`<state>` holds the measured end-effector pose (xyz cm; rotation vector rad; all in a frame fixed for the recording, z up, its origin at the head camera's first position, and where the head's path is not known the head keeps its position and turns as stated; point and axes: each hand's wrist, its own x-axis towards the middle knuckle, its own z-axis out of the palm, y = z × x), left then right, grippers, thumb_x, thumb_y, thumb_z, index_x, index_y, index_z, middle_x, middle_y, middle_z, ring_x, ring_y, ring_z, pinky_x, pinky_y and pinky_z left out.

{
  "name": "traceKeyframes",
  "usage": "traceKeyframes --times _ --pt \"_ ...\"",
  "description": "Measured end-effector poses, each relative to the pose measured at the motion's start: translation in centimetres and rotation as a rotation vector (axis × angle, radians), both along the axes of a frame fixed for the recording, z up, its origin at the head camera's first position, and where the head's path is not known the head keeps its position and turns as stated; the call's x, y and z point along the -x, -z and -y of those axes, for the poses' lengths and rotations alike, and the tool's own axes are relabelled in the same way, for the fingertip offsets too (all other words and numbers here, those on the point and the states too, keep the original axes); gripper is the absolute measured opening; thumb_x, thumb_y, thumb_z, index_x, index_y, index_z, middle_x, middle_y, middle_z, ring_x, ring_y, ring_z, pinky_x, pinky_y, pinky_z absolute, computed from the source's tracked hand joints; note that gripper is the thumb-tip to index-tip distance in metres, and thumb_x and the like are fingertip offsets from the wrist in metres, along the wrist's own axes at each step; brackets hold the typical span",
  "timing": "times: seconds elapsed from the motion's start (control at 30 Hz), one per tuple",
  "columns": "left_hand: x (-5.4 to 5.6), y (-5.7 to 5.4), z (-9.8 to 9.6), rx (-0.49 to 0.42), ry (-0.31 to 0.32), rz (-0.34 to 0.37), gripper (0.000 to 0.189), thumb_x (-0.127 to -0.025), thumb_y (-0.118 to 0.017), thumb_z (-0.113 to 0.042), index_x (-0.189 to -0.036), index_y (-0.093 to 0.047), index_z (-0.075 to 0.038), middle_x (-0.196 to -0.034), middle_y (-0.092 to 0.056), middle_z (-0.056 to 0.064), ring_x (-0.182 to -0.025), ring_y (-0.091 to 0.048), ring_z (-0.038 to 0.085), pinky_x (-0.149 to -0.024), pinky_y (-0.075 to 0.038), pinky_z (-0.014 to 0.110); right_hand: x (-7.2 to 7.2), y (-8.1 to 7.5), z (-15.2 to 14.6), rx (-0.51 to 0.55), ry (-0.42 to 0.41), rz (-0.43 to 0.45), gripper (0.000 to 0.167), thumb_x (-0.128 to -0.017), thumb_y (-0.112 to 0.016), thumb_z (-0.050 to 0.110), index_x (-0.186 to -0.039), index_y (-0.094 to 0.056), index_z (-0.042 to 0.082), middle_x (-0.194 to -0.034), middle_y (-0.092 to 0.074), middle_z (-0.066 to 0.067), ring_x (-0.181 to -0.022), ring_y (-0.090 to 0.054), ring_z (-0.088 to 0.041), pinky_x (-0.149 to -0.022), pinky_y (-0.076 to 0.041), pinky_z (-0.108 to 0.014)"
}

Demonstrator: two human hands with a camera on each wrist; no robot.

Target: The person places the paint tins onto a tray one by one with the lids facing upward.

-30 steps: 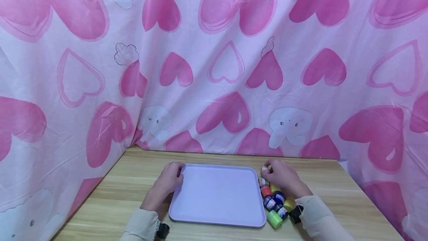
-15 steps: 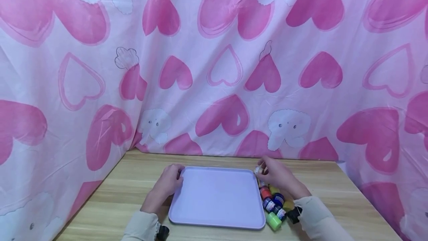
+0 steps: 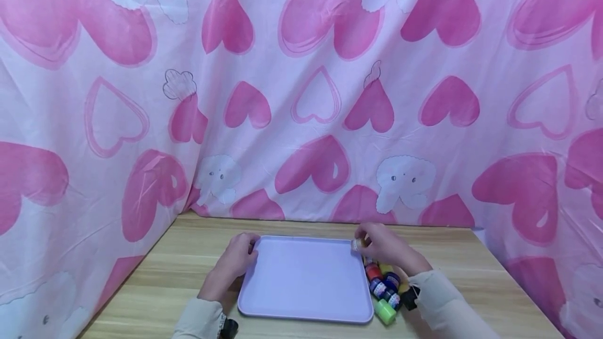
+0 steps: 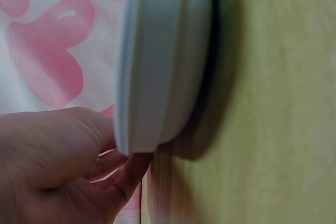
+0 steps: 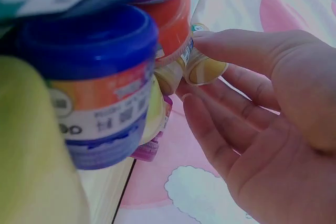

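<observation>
A pale lilac tray lies on the wooden table. My left hand holds it by its left edge near the far corner; in the left wrist view the thumb is at the rim and fingers reach underneath. Between thumb and fingers, my right hand pinches a small paint jar with a white label, at the tray's far right corner. In the right wrist view that jar shows a tan-yellow end. Whether it touches the tray I cannot tell.
Several more paint jars cluster along the tray's right side: a red jar, a blue jar, a light green jar nearest me, and others partly hidden by the right arm. A pink heart-patterned cloth hangs behind the table.
My right hand has moved left with the pinched jar, from beyond the tray's right edge to its far right corner. The left hand keeps its hold on the tray.
</observation>
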<state>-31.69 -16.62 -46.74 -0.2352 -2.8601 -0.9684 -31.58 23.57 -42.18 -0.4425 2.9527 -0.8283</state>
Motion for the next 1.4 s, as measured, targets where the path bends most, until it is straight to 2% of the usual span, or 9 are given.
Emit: traceKeyframes --times 0.1,0.37,0.5,0.73,0.9,1.13,1.4 --pt "0.0 0.1 0.0 -0.006 -0.004 0.013 0.041 -0.096 -0.072 0.004 -0.137 -0.068 0.007 -0.128 -0.073 0.024 -0.114 -0.072 0.031 -0.1 -0.062 0.051 0.0 0.0 0.3 -0.026 -0.035 -0.003 0.024 -0.092 -0.087 0.016 -0.114 -0.076 0.016 -0.105 -0.071 0.001 -0.093 -0.064 -0.017 -0.077 -0.063 -0.03" --pt "0.4 0.5 0.3 -0.007 0.004 -0.016 0.041 -0.095 -0.074 0.004 -0.135 -0.069 0.008 -0.127 -0.074 0.025 -0.113 -0.072 0.03 -0.101 -0.061 0.052 0.2 0.1 0.8 -0.101 -0.146 -0.064 0.028 -0.093 -0.084 0.01 -0.12 -0.077 0.012 -0.111 -0.073 0.001 -0.1 -0.065 -0.018 -0.087 -0.064 -0.036" --pt "0.4 0.4 0.2 -0.009 0.002 -0.006 0.041 -0.096 -0.073 0.004 -0.137 -0.068 0.008 -0.128 -0.074 0.025 -0.111 -0.072 0.028 -0.1 -0.061 0.052 -0.1 0.0 1.2 -0.127 -0.159 -0.058 0.029 -0.096 -0.081 0.009 -0.125 -0.077 0.012 -0.115 -0.074 0.0 -0.102 -0.065 -0.018 -0.095 -0.064 -0.043" --pt "0.4 0.3 0.1 -0.002 0.009 -0.022 0.041 -0.095 -0.075 0.003 -0.135 -0.069 0.008 -0.126 -0.074 0.024 -0.108 -0.072 0.028 -0.099 -0.062 0.052 -0.3 -0.1 1.6 -0.141 -0.151 -0.061 0.029 -0.098 -0.079 0.01 -0.127 -0.077 0.014 -0.122 -0.075 -0.002 -0.113 -0.069 -0.022 -0.099 -0.063 -0.048" --pt "0.2 0.2 0.2 -0.009 0.005 -0.008 0.042 -0.096 -0.073 0.004 -0.137 -0.068 0.008 -0.128 -0.074 0.024 -0.11 -0.072 0.027 -0.1 -0.062 0.051 -0.1 0.0 1.6 -0.13 -0.147 -0.058 0.03 -0.096 -0.081 0.008 -0.125 -0.077 0.015 -0.12 -0.075 -0.002 -0.112 -0.07 -0.022 -0.095 -0.064 -0.046" --pt "0.2 0.2 0.2 -0.02 0.002 0.006 0.042 -0.096 -0.073 0.004 -0.138 -0.067 0.008 -0.129 -0.073 0.025 -0.111 -0.072 0.028 -0.099 -0.062 0.051 0.2 0.2 1.7 -0.16 -0.109 -0.064 0.034 -0.096 -0.082 0.009 -0.128 -0.076 0.016 -0.122 -0.074 0.0 -0.114 -0.069 -0.021 -0.1 -0.063 -0.046" --pt "0.2 0.2 0.1 -0.024 0.002 0.006 0.042 -0.096 -0.072 0.004 -0.138 -0.068 0.008 -0.131 -0.073 0.025 -0.114 -0.072 0.029 -0.101 -0.061 0.052 -0.3 -0.1 0.6 -0.143 -0.079 -0.075 0.038 -0.095 -0.082 0.008 -0.131 -0.073 0.016 -0.123 -0.074 0.001 -0.115 -0.07 -0.022 -0.096 -0.064 -0.044"
